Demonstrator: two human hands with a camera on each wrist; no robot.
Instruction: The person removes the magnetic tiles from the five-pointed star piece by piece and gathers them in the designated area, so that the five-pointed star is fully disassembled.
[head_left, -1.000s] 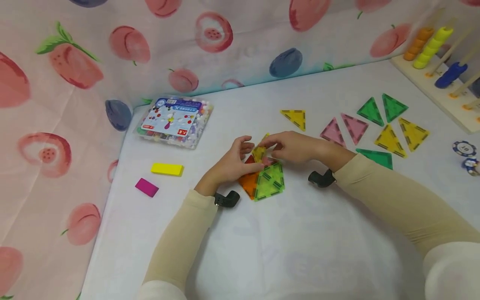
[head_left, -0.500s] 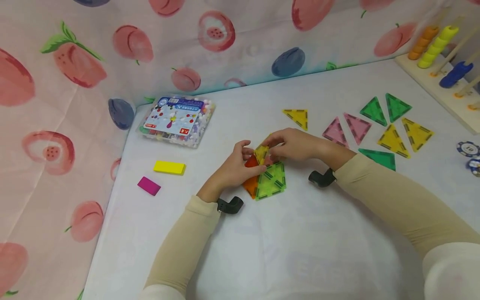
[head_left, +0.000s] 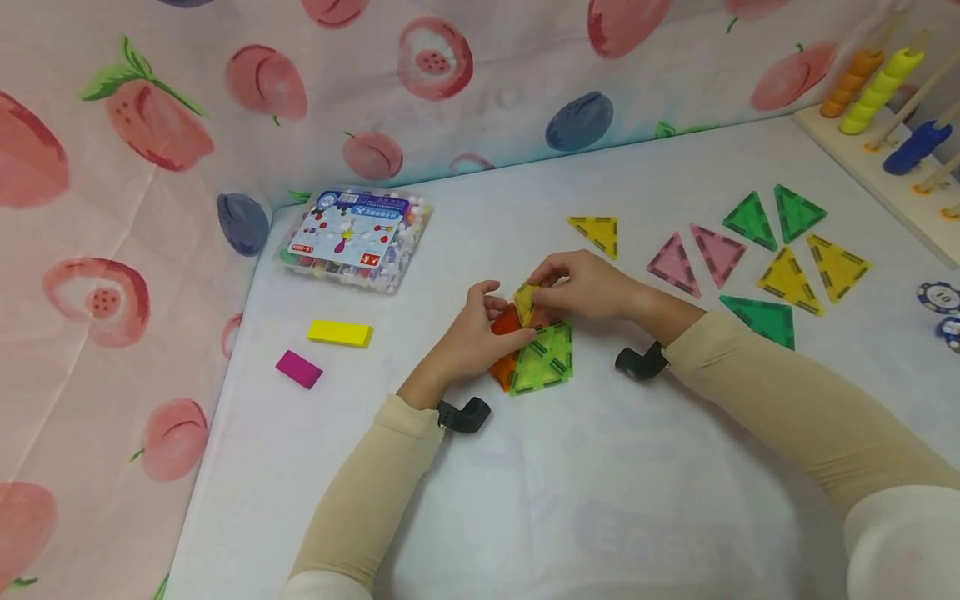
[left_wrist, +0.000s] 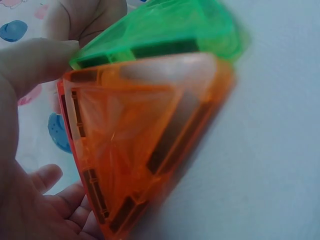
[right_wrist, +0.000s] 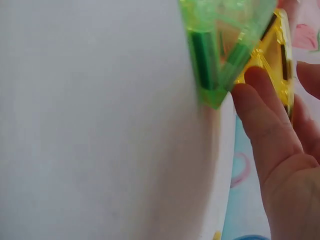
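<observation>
A raised shape of clear magnetic tiles sits in front of me, with light green tiles, an orange tile and a red tile. My left hand holds its left side, thumb laid over the joint between green and orange, other fingers bent around the red edge. At the far side my right hand pinches a small yellow triangle tile against the shape. In the right wrist view, two fingertips press the yellow tile beside a green corner. A pink tile shows partly under that hand.
Loose triangle tiles lie to the right: yellow, pink, green and several others. Left are a yellow block, a magenta block and a bead box. A bead-peg board and chips sit far right.
My right fingers have shifted slightly away along the yellow tile, which has tipped toward the far side and shows more of its face. My left hand keeps its hold with little movement.
</observation>
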